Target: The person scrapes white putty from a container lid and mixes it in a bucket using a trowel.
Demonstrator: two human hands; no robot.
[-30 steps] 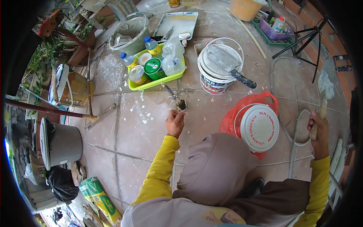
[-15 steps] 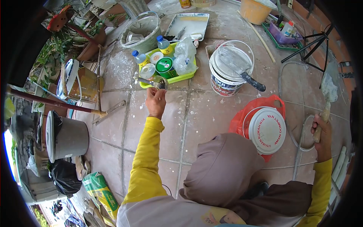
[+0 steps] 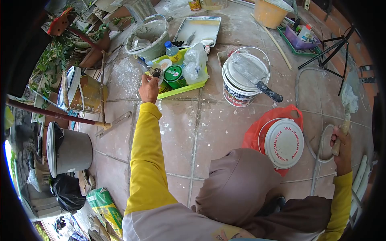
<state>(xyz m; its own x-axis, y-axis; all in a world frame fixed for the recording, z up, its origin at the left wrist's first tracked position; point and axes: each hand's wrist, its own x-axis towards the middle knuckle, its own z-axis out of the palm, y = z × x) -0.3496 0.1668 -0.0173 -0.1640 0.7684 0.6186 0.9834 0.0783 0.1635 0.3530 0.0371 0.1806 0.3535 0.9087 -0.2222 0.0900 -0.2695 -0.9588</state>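
Note:
My left hand (image 3: 148,89) is closed on a small tool-like object (image 3: 156,72) with a dark, rough lump and a narrow shaft slanting up to the left; its kind I cannot make out. It is over the left edge of a lime-green tray (image 3: 181,91). In that tray are a green tub (image 3: 175,75), a blue-capped bottle (image 3: 173,52), a crumpled clear plastic bag (image 3: 195,64) and other containers partly covered by the hand. Off to the right, my right hand (image 3: 341,148) grips a scraper (image 3: 349,98) by its pale handle, its whitish, smeared blade pointing up.
A white paint bucket (image 3: 237,86) carries a black-handled trowel (image 3: 257,76) on its lid. Nearer me, another lidded bucket (image 3: 284,143) sits in a red bag (image 3: 251,134). Behind the tray are a grey bucket (image 3: 159,45) and a paint tray (image 3: 209,24). Rightward stands a black tripod (image 3: 337,44).
My left hand has moved left and slightly away from me, and the held object is now tilted more steeply. My right hand still grips the scraper, nearly unmoved. The view has shifted slightly.

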